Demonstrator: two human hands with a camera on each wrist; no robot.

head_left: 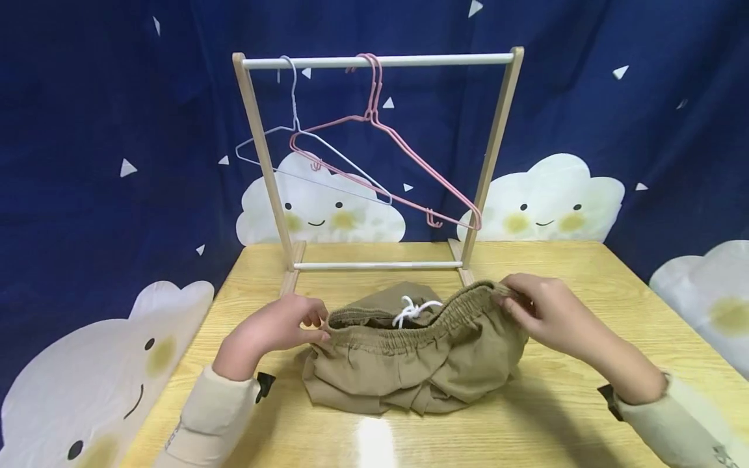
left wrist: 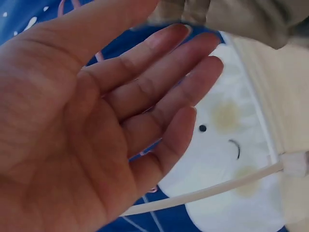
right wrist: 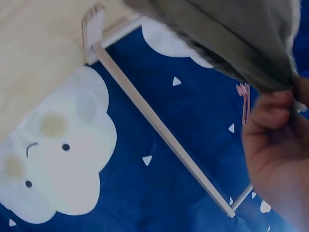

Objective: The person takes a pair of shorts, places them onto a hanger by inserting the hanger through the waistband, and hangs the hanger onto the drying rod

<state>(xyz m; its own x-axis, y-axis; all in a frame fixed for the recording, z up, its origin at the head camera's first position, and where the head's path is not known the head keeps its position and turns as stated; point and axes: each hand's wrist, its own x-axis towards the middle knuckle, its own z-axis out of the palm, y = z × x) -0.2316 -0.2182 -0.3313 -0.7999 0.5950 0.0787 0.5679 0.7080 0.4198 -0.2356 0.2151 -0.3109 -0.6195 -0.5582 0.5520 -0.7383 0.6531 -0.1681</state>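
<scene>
A pair of khaki pants (head_left: 409,364) with a gathered elastic waistband lies bunched over the table, the waist opening facing up. A white drawstring (head_left: 412,311) is tied in a bow at the far side of the waist. My left hand (head_left: 281,328) pinches the left end of the waistband between thumb and fingers; in the left wrist view, the other fingers (left wrist: 159,87) are extended below the blurred cloth. At the right end, my right hand (head_left: 552,312) pinches the raised waistband, and the right wrist view shows the fabric (right wrist: 241,43) drawn taut from it. Folds hide the leg length.
Behind the pants stands a wooden rack (head_left: 494,149) with a white top bar (head_left: 433,60). A light blue hanger (head_left: 342,156) and two pink hangers (head_left: 421,162) hang from it. The wooden table (head_left: 562,266) meets a dark blue curtain (head_left: 117,84) with cloud prints.
</scene>
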